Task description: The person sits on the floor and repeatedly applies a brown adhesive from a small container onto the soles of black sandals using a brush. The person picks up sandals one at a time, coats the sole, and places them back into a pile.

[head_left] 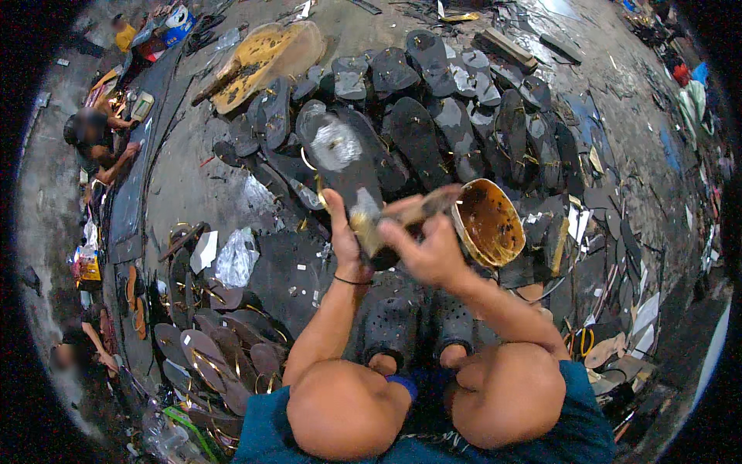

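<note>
Glue tin (pixel 488 223), centre right: yellow-brown adhesive inside. Left hand (pixel 344 236) fingers clasping black sole (pixel 348 166); right hand (pixel 429 247) gripping brush (pixel 421 207).

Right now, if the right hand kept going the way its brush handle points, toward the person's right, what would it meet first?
Most likely the glue-stained tin: the right hand holds a brush whose end lies at the tin's rim. Depth is unclear, so it may already touch.
</note>
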`<state>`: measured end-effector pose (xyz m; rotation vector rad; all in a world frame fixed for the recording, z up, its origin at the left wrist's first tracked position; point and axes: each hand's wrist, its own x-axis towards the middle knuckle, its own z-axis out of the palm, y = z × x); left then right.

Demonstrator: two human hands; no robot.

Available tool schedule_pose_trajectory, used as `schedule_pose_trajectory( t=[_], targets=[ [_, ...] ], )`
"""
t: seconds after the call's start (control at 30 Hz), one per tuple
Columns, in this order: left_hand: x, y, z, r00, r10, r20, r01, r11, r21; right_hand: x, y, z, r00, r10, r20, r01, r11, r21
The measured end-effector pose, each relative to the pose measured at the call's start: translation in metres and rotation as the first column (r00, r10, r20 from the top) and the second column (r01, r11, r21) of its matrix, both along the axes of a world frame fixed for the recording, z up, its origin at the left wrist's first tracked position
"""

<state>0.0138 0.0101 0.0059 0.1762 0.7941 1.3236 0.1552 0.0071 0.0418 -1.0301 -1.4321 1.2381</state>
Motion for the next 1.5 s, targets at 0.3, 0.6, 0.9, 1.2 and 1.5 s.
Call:
schedule_pose_trajectory(
  t=[0.3,0.6,0.9,1.2,1.5],
  targets=[
    [-0.007,0.0,-0.024,0.995,-0.081,0.05,0.075,0.992,0.099,0.019,0.018,-0.008,0.998,0.035,0.051,-0.033,0.998,-0.053],
    [-0.011,-0.002,0.0,0.994,0.104,-0.043,-0.096,0.982,0.162,0.047,-0.007,-0.038,0.887,0.461,-0.031,-0.416,0.768,-0.487],
    [-0.238,-0.083,-0.092,-0.636,-0.099,-0.765,0.095,0.974,-0.205,0.186,0.104,-0.077,0.963,-0.251,0.093,0.268,0.885,-0.382],
    [-0.337,-0.153,-0.168,-0.563,-0.823,-0.079,-0.39,0.348,-0.853,0.223,0.091,-0.1,0.694,-0.498,0.52,0.538,0.839,0.084],
    [-0.43,-0.211,-0.116,-0.831,-0.556,-0.012,-0.521,0.786,-0.333,0.203,0.001,-0.1,0.838,-0.382,0.39,0.5,0.824,-0.267]
  ],
)
